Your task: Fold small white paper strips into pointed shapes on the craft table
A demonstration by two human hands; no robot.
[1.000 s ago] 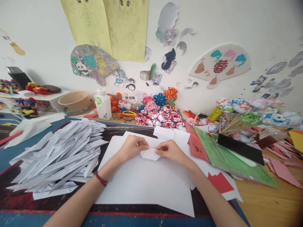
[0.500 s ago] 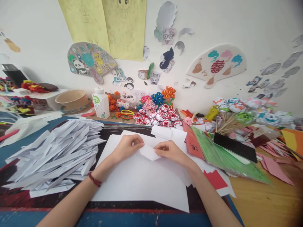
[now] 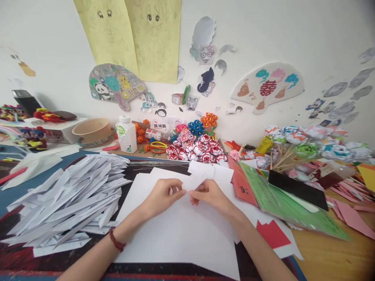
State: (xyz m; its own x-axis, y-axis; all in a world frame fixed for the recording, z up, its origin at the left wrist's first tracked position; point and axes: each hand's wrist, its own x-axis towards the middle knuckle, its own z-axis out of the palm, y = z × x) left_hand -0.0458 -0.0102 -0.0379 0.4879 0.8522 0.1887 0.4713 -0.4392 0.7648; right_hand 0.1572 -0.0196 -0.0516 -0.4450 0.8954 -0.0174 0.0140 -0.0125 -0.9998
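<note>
A small piece of white paper (image 3: 193, 182) is pinched between my two hands above large white sheets (image 3: 181, 234). My left hand (image 3: 168, 194), with a dark red bracelet on its wrist, holds the paper's left side between thumb and fingers. On the other side, my right hand (image 3: 206, 193) grips it with closed fingers. The paper blends with the sheets behind it, so its exact outline is hard to see. To the left lies a big pile of folded white paper strips (image 3: 76, 195). Behind my hands are smaller white paper pieces (image 3: 202, 168).
A white bottle (image 3: 126, 134) and red-white paper flowers (image 3: 202, 148) stand at the back. On the right lie a green packet (image 3: 290, 203), a black phone-like slab (image 3: 297, 189) and red paper (image 3: 273, 233). A round wooden box (image 3: 92, 129) sits back left.
The small paper has turned and its near corner no longer points toward me. My right fingers have curled in and my hands are closer together. The whole view has shifted slightly upward.
</note>
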